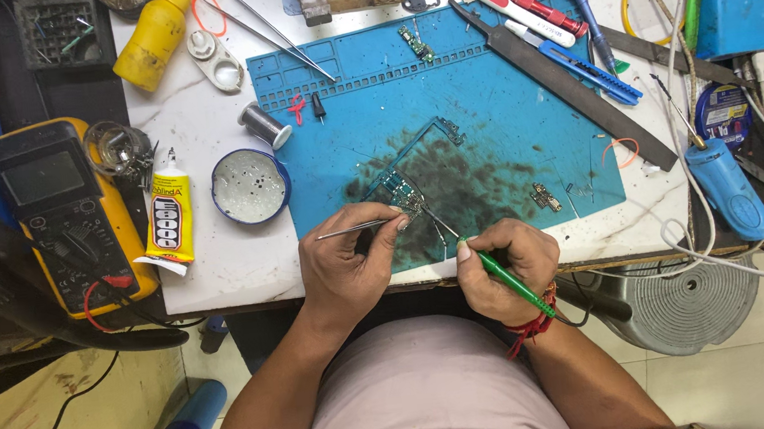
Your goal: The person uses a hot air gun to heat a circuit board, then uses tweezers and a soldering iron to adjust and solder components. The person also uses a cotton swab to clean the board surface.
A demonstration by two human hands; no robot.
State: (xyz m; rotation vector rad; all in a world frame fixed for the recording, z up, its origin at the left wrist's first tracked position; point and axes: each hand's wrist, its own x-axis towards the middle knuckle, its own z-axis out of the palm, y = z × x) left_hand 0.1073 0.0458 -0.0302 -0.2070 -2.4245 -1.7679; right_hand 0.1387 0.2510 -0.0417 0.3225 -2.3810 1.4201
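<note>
Two hands work close together at the near edge of a blue mat, and the things around them sit in easy reach. Far left, a yellow meter lies face up on the dark shelf, its screen turned toward the person so it can be read at a glance. Beside it on the white table are a yellow bottle, a glue tube and a round tin with its open face up, likely so a tip can dip in from above.

The left hand rests its heel at the table's edge for steadiness; its fingers are pinched around tweezers, whose tips reach right to a small circuit board. That board lies on the dark-stained patch of the mat, just ahead of both hands, and the tweezers seem to pin it in place.

The right hand grips a green-handled iron like a pen, fingers closed on the handle, the thin tip angled up-left to the board's lower edge. A low grip like this gives fine control.

Further right, a long flat file, a blue knife and a blue handled tool lie off the working patch, out of the way.
</note>
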